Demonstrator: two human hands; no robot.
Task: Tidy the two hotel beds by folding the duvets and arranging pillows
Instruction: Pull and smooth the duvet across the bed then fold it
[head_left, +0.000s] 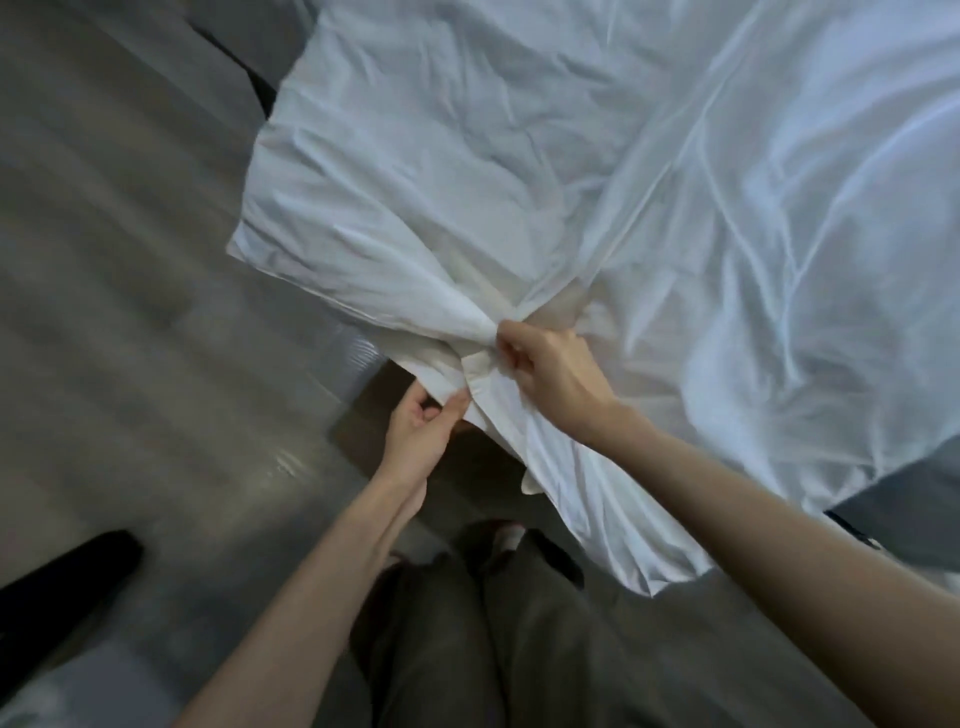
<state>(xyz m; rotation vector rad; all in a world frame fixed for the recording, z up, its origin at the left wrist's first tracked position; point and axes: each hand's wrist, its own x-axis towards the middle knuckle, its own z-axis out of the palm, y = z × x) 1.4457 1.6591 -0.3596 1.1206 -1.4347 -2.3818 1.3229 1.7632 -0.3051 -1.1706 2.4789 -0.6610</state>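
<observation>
A crumpled white duvet (519, 171) covers the bed across the upper right and hangs over its near edge. Its fabric is bunched into a twisted gather close to me. My right hand (550, 371) grips that gather from above, fingers curled into the cloth. Just below and to the left, my left hand (421, 431) pinches a flap of the same fabric between thumb and fingers. No pillow shows.
Grey wooden floor (130, 312) fills the left side. A dark object (67, 577) lies on the floor at the lower left. My legs in dark trousers (467, 623) stand at the bed's edge. The dark bed base (904, 499) shows at the right.
</observation>
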